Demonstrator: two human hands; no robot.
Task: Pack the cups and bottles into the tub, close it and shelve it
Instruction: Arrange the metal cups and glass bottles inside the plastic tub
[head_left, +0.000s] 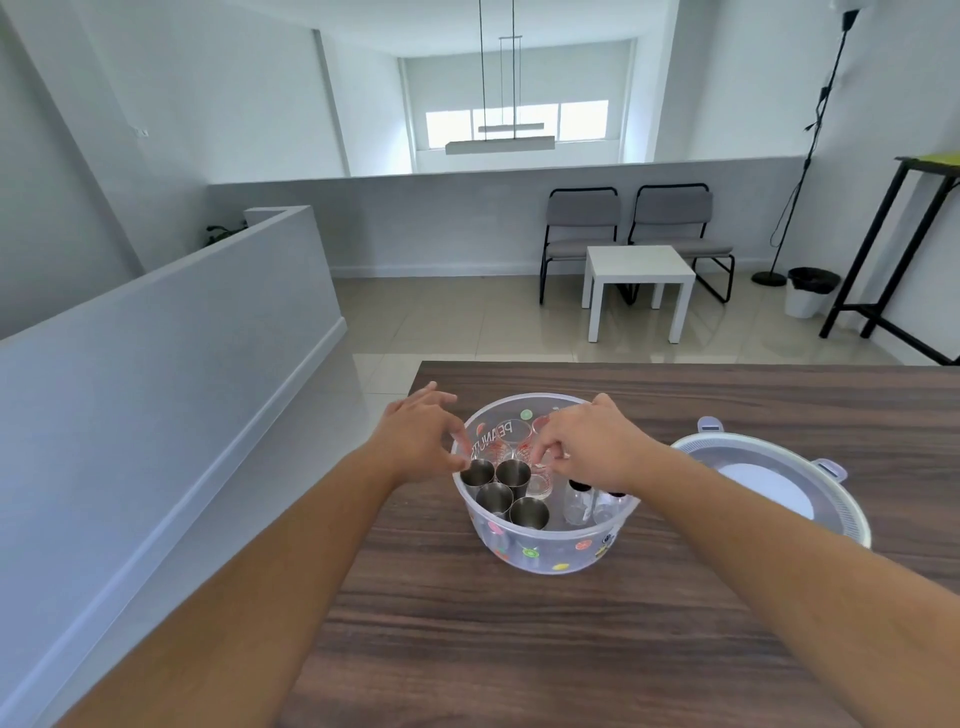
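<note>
Glass cups (524, 441) at the tub's (545, 558) twelve o'clock could clink: your right hand (597, 447) pinches one, left hand (415, 436) hovers released.

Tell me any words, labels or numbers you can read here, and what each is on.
"PEANUTS": printed on the far wall of the clear tub, seen mirrored from inside.
Red markings on the glass cups in the tub: too small and blurred to read.
Small fruit-like stickers on the tub's outside: pictures only, no legible text.
Nothing else readable.

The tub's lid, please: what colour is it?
White lid, with greyish-lilac clips, head view.
</note>
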